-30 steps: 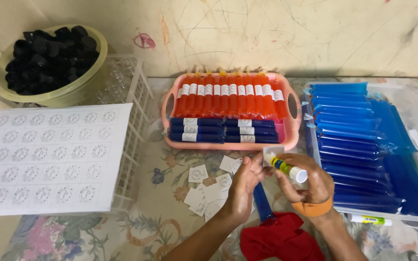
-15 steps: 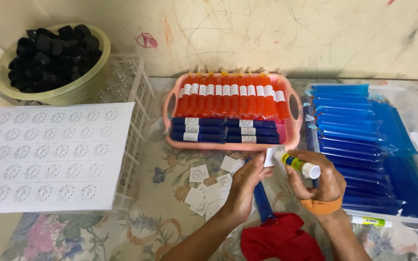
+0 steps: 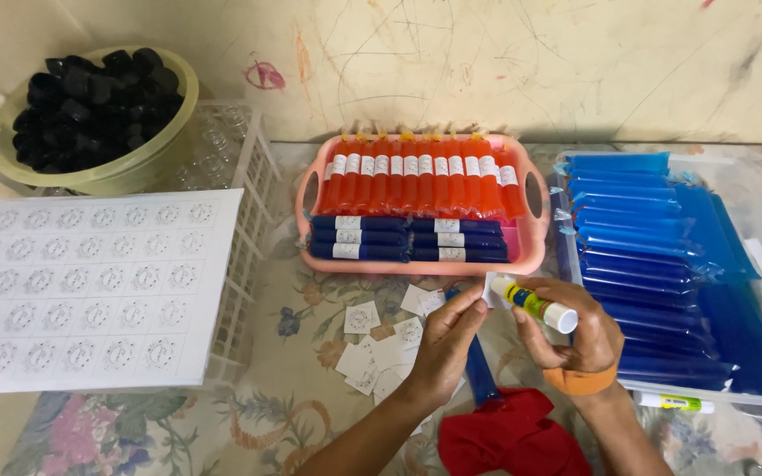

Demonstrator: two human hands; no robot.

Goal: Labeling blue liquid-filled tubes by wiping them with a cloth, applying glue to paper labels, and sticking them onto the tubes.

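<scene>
Floral-cloth table (image 3: 249, 414) against a scribbled wall: left hand (image 3: 445, 345) pinches a small paper label (image 3: 492, 288) up off the surface, right hand (image 3: 579, 330) fingers wrapped round a glue stick (image 3: 535, 304), tip against it, loose cut labels (image 3: 377, 339) just beside for reach.

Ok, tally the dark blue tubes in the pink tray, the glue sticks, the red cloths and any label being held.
Dark blue tubes in the pink tray: 6
Glue sticks: 2, one in the right hand, one lying at lower right
Red cloth: 1
Paper label in the left hand: 1
Total: 10
</scene>
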